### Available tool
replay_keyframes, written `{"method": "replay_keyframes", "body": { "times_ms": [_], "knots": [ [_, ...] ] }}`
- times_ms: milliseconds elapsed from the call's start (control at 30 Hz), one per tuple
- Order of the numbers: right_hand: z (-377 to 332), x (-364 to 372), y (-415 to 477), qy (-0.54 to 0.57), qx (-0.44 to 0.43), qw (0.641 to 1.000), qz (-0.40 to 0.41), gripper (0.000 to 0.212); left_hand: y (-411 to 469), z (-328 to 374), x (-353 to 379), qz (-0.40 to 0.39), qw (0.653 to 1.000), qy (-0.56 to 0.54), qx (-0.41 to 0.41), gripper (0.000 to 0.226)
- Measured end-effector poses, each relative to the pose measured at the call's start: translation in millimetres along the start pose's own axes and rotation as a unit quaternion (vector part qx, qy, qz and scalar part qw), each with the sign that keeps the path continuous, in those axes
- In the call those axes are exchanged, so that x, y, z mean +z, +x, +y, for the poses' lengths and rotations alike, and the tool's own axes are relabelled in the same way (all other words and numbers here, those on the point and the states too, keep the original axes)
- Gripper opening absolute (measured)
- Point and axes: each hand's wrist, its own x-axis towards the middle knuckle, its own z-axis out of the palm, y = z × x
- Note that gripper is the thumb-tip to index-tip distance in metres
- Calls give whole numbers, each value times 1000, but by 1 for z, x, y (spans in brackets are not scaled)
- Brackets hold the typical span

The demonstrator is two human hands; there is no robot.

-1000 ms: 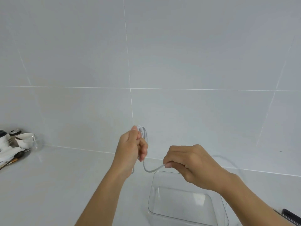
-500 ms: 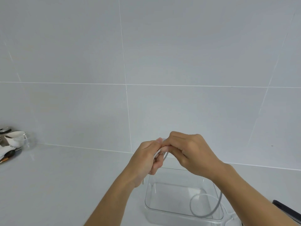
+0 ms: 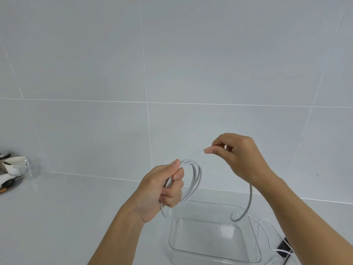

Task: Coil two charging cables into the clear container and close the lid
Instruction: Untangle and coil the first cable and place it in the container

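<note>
Charging cable [image 3: 197,176]: white, smooth matt plastic sheath. Clear container [image 3: 210,236]: transparent plastic, glossy, smooth walls w/ highlights. Countertop [image 3: 76,217]: white, glossy, reflective; wall tiles [image 3: 229,54]: pale, smooth, satin sheen; cup [image 3: 14,165]: white, glazed, prob. ceramic.

Crockery [image 3: 14,165] cut by left edge, dark object [image 3: 283,248] and cable [image 3: 197,178] partly hidden behind right forearm [image 3: 309,222]

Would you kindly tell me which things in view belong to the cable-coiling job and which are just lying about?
Job: cable, coiled in the left hand and pinched by the right hand; container; loose cable on the counter beside it.
Lying about: cup; glass, both far left.
</note>
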Motion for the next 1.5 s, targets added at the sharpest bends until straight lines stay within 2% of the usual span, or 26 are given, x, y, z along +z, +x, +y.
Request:
{"method": "replay_keyframes", "body": {
  "times_ms": [133,267,333,400,467,600,667,700,767,833,967,1067,1200,1333,1433,1500],
  "knots": [
    [15,-16,6,80,119,989,29,18,-5,7,-14,-23,998,-51,21,39],
    [32,-26,9,118,172,977,39,16,-10,15,-20,-55,993,-97,38,45],
    [43,-27,8,126,191,972,48,16,-9,14,-26,-120,978,-166,50,36],
    [56,-29,6,150,215,963,67,14,-5,17,-34,-222,930,-287,58,38],
    [69,-32,4,149,233,957,82,12,-6,17,-43,-215,911,-348,59,46],
    [84,-26,-5,71,233,964,104,13,-5,23,-50,-186,916,-345,88,41],
    [84,-15,-13,-14,201,975,98,15,-8,26,-43,-72,947,-289,117,26],
    [84,-9,-17,-74,172,979,86,13,-10,29,-39,-2,957,-261,125,27],
    [85,1,-25,-161,104,980,55,11,-11,34,-30,78,956,-245,142,28],
    [87,7,-30,-199,54,978,29,18,-10,36,-27,124,951,-243,147,26],
    [91,18,-36,-254,-31,967,2,35,-9,34,-24,175,949,-217,148,35],
    [89,25,-39,-274,-82,958,-16,37,-6,31,-22,198,942,-225,152,42],
    [83,36,-41,-284,-148,946,-42,35,-3,29,-19,234,937,-203,162,40],
    [70,43,-44,-263,-218,936,-91,30,3,24,-15,247,950,-136,137,39],
    [48,42,-46,-221,-270,930,-117,16,8,19,-9,249,961,-42,116,39],
    [29,40,-45,-187,-292,929,-132,18,10,14,-3,246,963,17,111,38]
  ]
}}
